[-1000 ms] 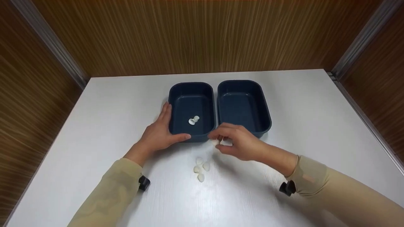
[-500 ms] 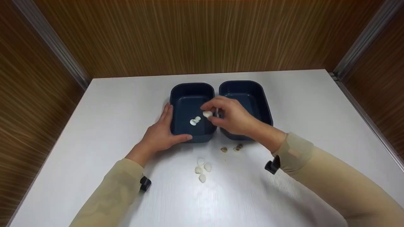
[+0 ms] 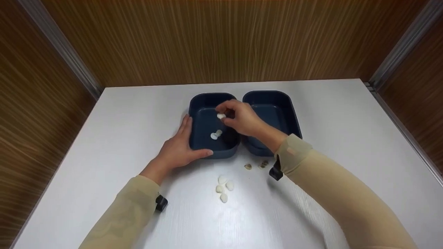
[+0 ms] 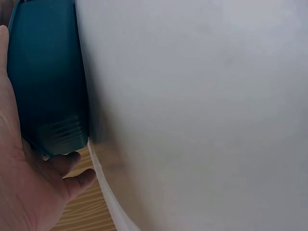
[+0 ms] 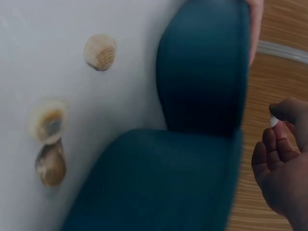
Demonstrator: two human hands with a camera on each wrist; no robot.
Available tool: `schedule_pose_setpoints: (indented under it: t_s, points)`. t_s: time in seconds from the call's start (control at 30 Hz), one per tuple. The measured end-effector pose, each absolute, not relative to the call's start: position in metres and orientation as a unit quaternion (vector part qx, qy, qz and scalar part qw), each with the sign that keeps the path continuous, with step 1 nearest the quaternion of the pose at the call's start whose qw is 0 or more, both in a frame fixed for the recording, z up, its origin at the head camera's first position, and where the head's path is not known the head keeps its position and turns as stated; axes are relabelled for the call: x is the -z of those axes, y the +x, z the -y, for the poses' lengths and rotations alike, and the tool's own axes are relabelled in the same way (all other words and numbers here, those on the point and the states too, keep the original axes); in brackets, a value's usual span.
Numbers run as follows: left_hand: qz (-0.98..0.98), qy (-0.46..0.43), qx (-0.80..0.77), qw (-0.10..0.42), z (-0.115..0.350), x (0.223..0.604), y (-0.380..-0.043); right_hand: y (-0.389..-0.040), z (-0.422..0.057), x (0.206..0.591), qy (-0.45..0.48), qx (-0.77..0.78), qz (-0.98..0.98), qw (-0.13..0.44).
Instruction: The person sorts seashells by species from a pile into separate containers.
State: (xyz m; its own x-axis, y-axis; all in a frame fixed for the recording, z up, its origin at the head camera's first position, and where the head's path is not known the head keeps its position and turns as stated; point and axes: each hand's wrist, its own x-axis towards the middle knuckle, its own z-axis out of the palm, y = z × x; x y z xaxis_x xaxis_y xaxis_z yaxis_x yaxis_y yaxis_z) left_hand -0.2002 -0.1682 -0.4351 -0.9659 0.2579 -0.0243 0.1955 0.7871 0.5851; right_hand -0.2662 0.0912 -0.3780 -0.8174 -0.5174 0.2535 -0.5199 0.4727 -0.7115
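Over the left dark-blue container point(image 3: 226, 154), my right hand point(image 3: 242, 119) pinches a white seashell point(image 3: 221, 116) between thumb and fingertips. The ribbed edge of that shell point(image 5: 274, 120) shows in the right wrist view. Two pale shells point(image 3: 215, 135) lie together on the container's floor. My left hand point(image 3: 177, 148) rests against the container's near left corner, with straight fingers along its left side and the thumb along its front wall. In the left wrist view, this hand point(image 4: 31, 178) touches the container's outer wall point(image 4: 48, 77).
A second dark-blue container point(image 3: 268, 114) stands close on the right, partly behind my right forearm. Several white shells point(image 3: 224, 188) lie on the white table point(image 3: 138, 114) in front. Brownish shells point(image 5: 100, 52) lie near the right container. Wood-grain panels point(image 3: 221, 45) surround the table.
My right hand has carried the white shell up from in front of the containers, forward and left over the left container. The brownish shells came into view. My left hand has kept its place.
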Motion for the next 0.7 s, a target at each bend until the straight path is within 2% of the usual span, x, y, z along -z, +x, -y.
schedule_pose_setpoints:
  t_s: [0.4, 0.7]
  points:
    - [-0.947, 0.127, -0.29, 0.049, 0.165, 0.435, -0.203, -0.276, -0.089, 0.39, 0.271, -0.369, 0.889, -0.019]
    - [-0.95, 0.131, -0.28, 0.05, 0.167, 0.431, -0.203, -0.265, -0.097, 0.378, 0.29, -0.359, 0.887, 0.001]
